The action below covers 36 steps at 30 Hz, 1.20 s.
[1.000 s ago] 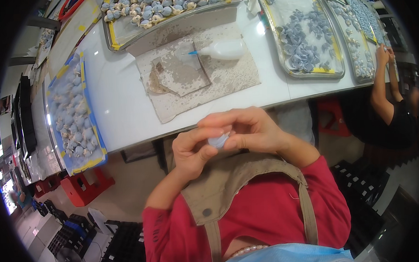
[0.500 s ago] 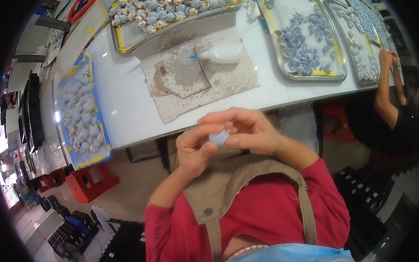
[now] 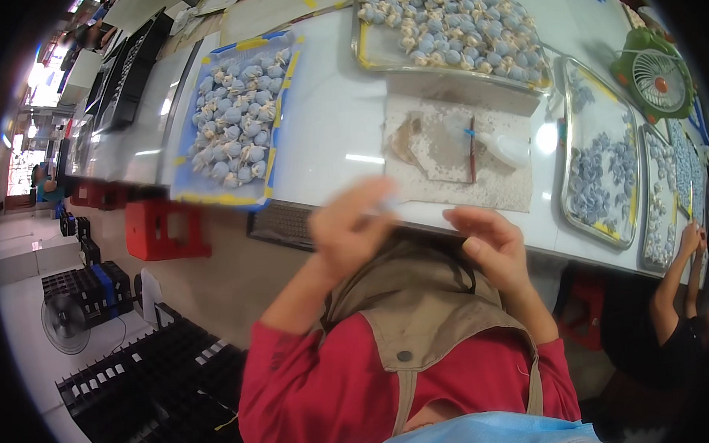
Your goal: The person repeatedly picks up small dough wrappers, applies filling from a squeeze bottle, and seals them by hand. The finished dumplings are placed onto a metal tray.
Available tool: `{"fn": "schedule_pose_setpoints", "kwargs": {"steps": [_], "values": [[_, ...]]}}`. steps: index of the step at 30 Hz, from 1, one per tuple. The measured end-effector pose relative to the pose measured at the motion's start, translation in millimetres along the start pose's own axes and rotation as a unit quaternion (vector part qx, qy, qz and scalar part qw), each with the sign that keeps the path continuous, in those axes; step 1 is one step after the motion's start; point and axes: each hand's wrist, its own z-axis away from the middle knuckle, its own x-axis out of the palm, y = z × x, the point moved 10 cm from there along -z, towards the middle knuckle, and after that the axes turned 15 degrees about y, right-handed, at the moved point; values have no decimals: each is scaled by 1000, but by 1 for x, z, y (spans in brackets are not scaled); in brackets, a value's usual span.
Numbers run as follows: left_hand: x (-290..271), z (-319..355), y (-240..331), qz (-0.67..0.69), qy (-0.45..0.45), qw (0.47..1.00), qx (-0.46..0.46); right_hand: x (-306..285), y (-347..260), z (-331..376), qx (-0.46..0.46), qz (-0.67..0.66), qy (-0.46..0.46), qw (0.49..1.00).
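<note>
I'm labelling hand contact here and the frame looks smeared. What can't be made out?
- Left hand, head view: motion blur smears the fingers; whether it holds anything is unclear.
- Right hand: palm faces away, so any contents are hidden.
- Pieces on the far right trays: too small, bent by the fisheye rim.

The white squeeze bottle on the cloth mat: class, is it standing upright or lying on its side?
Lying on its side. The squeeze bottle rests flat along the cloth mat, its long body level with the table.

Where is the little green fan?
In the head view, the green fan sits on the white table at the far upper right, just beyond the metal tray of blue pieces and right of the big tray.
</note>
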Motion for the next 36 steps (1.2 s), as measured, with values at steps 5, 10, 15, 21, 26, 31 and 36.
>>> {"fn": "schedule_pose_setpoints", "kwargs": {"steps": [5,10,15,21,26,31,36], "values": [[-126,-9,-88,-274,279,919,-51,-30,-12,-11,-64,27,89,994],[-96,-52,-58,-389,234,881,134,-52,-20,-15,-83,64,135,985],[26,-138,-59,-125,69,983,116,-60,-26,-14,-101,82,162,978],[170,-173,-134,-238,-118,959,98,-73,-38,-7,-133,84,185,970],[152,-178,-137,-142,-65,986,61,-85,-68,-16,-217,206,206,932],[100,-122,-94,253,-53,911,-322,-83,-97,-49,-375,471,260,755],[83,4,-52,245,-123,881,-386,-97,-65,-64,-248,506,227,794]]}}
